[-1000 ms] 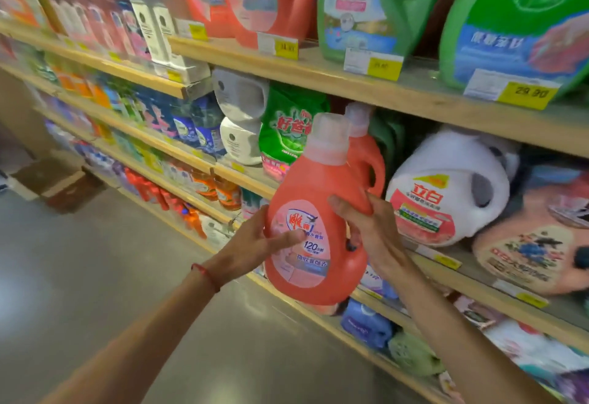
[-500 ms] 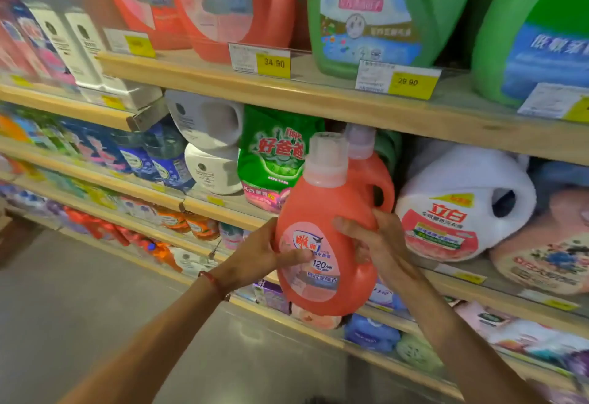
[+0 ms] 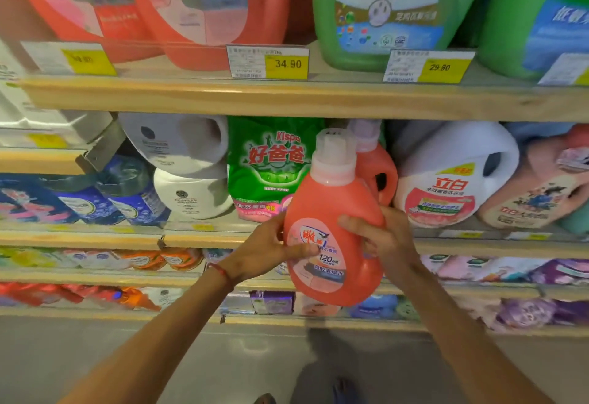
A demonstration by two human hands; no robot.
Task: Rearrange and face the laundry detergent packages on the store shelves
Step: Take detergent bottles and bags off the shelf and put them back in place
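Two bare hands grip a coral-red detergent bottle in front of the middle shelf: the left hand wraps its left side with the thumb across the label, the right hand clasps its right side, fingers spread on the front. The bottle hangs clear of the shelf, label toward the camera, tilted slightly left, just in front of a matching red bottle standing between the green Kispa bag and a white jug lying on its side. The step in hand appears to be facing this bottle; the next move likely calls for setting it upright at the shelf edge, label out. The bottle's handle and the slot it belongs in are hidden, and the lower shelves' packages are blurred
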